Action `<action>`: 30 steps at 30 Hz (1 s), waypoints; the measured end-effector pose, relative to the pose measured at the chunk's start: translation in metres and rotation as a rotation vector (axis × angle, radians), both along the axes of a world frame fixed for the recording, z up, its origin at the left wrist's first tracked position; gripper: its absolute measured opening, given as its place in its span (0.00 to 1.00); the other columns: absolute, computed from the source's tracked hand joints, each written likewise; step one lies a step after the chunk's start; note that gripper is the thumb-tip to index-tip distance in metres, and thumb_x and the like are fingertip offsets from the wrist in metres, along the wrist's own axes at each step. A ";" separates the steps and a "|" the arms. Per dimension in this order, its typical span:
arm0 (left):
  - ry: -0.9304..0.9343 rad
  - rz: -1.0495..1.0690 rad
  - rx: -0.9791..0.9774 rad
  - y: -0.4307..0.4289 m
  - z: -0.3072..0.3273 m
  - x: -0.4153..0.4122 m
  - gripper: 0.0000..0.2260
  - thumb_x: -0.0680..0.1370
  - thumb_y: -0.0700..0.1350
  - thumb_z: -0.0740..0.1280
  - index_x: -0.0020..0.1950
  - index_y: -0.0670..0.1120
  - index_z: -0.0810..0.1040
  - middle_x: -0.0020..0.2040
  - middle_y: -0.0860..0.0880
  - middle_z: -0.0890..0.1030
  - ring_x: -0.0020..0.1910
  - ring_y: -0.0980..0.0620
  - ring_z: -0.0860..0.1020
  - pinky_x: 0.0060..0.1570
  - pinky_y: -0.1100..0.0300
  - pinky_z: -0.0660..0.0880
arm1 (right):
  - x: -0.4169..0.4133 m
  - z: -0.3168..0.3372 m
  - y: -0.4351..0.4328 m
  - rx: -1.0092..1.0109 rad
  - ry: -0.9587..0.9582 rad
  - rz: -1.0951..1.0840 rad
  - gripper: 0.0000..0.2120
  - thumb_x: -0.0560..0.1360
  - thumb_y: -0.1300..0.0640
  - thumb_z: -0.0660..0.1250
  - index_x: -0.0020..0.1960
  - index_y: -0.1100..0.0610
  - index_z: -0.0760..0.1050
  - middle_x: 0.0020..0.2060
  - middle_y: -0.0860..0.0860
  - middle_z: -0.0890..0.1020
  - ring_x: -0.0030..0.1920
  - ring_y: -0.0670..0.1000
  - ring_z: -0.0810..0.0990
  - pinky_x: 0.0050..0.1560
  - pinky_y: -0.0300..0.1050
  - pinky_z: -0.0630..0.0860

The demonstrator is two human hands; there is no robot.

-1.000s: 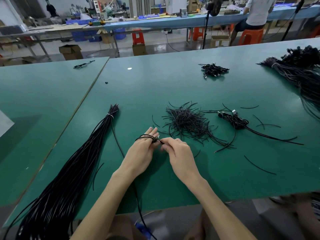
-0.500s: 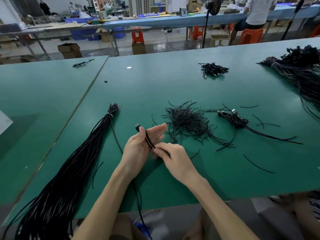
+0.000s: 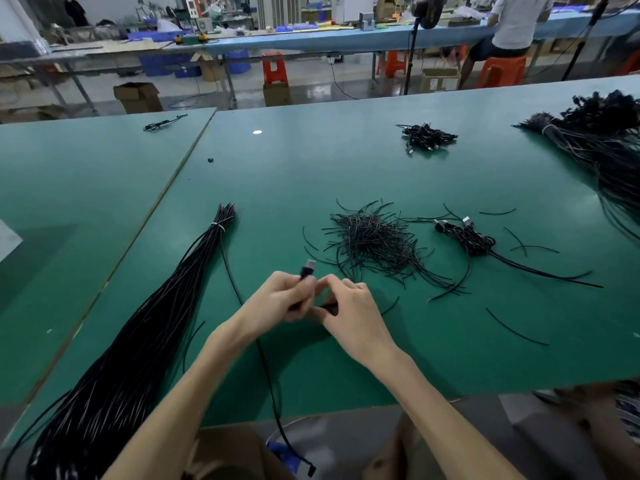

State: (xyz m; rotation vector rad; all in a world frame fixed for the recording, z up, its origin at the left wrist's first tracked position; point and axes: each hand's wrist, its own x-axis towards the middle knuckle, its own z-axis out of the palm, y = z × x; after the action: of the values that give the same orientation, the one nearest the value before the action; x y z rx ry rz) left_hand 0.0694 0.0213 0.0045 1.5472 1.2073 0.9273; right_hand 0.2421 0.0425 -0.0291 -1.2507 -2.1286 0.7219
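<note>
That thin cable (image 3: 304, 289) looks light and floppy, so both the left hand (image 3: 277, 299) and right hand (image 3: 349, 313) pinching it near the stiff plug (image 3: 308, 266) seems smartest.

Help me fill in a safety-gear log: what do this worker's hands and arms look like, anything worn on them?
The left hand and right hand are bare: no gloves, no ring, watch or bracelet showing. The forearms are uncovered too, no sleeve in view.
</note>
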 end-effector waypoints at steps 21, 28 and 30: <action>0.762 0.277 0.541 -0.007 -0.015 0.009 0.10 0.85 0.41 0.64 0.62 0.44 0.82 0.63 0.49 0.83 0.65 0.49 0.78 0.65 0.61 0.70 | -0.006 0.005 -0.010 0.458 0.088 -0.064 0.13 0.82 0.63 0.65 0.65 0.55 0.75 0.54 0.48 0.85 0.52 0.47 0.78 0.61 0.41 0.69; -0.180 0.478 0.173 0.001 -0.004 0.027 0.15 0.86 0.49 0.59 0.66 0.45 0.80 0.67 0.54 0.81 0.69 0.60 0.76 0.71 0.62 0.70 | -0.005 0.008 -0.013 0.385 0.106 -0.018 0.05 0.84 0.58 0.64 0.55 0.59 0.77 0.41 0.50 0.83 0.45 0.47 0.74 0.53 0.41 0.71; -0.421 0.452 0.150 0.004 0.000 0.030 0.19 0.86 0.50 0.57 0.68 0.40 0.78 0.66 0.47 0.82 0.68 0.51 0.79 0.69 0.56 0.73 | -0.004 0.007 -0.013 0.345 0.061 0.048 0.07 0.85 0.58 0.62 0.54 0.59 0.78 0.40 0.51 0.82 0.43 0.49 0.75 0.51 0.45 0.73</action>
State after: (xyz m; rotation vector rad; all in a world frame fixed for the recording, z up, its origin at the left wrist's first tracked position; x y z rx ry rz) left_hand 0.0995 0.0253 0.0045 1.1202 1.2139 1.5817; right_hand 0.2383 0.0291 -0.0222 -0.9831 -2.1270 0.3833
